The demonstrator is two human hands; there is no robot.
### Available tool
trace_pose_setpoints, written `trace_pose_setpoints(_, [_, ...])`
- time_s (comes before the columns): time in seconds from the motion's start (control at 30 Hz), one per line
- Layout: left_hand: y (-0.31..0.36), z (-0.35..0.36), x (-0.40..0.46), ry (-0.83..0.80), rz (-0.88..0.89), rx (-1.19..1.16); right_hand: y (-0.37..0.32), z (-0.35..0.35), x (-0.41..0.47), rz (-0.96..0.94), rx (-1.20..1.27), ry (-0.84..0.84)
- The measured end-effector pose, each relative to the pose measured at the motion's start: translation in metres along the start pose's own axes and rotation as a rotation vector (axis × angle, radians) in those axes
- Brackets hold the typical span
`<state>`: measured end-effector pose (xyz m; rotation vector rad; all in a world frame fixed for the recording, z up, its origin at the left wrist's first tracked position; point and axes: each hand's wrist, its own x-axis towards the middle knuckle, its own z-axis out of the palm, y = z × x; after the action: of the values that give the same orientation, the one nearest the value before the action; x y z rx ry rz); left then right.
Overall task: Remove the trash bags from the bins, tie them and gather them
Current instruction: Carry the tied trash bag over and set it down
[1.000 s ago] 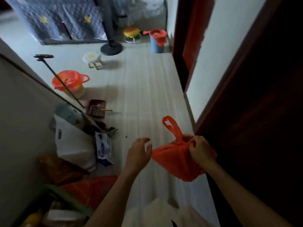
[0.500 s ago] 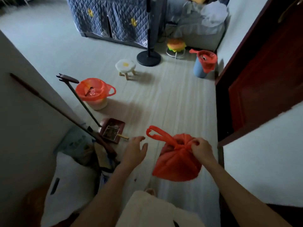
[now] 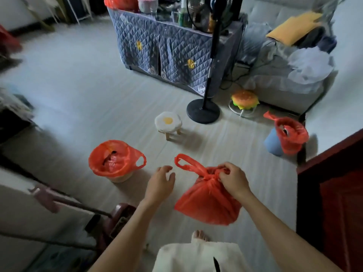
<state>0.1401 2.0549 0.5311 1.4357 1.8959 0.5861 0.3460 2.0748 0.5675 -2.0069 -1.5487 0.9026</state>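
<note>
One tied red bag hangs pinched in the right hand. The left hand, fingers loose, has let go. Two lined bins have come closer.

Bare pale floor lies open to the left and centre. Ahead stand an orange-lined cream bin, a fried-egg cushioned stool and a black fan stand; a dark red door closes off the right.

A knotted red bag is being held up off the floor by the right hand, pinched at its knot. The left hand is being kept beside it, fingers loosely curled, holding nothing. Red liners are being carried by a cream bin and a blue bin.
</note>
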Motion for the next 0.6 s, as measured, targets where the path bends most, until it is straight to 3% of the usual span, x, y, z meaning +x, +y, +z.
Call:
trace_pose_setpoints(0.13, [0.021, -0.035, 0.094, 0.106, -0.055, -0.044, -0.066, 0.013, 0.116, -0.110, -0.049, -0.108])
trace_pose_setpoints(0.27, [0.001, -0.072, 0.198, 0.213, -0.163, -0.093, -0.131, 0.055, 0.239, -0.192, -0.087, -0.180])
trace_pose_setpoints(0.43, [-0.034, -0.136, 0.367, 0.237, -0.253, -0.105, -0.226, 0.131, 0.397, -0.207, -0.101, -0.187])
trace_pose_setpoints(0.6, [-0.048, -0.226, 0.512, 0.296, -0.282, -0.089, -0.347, 0.190, 0.514, -0.211, -0.102, -0.296])
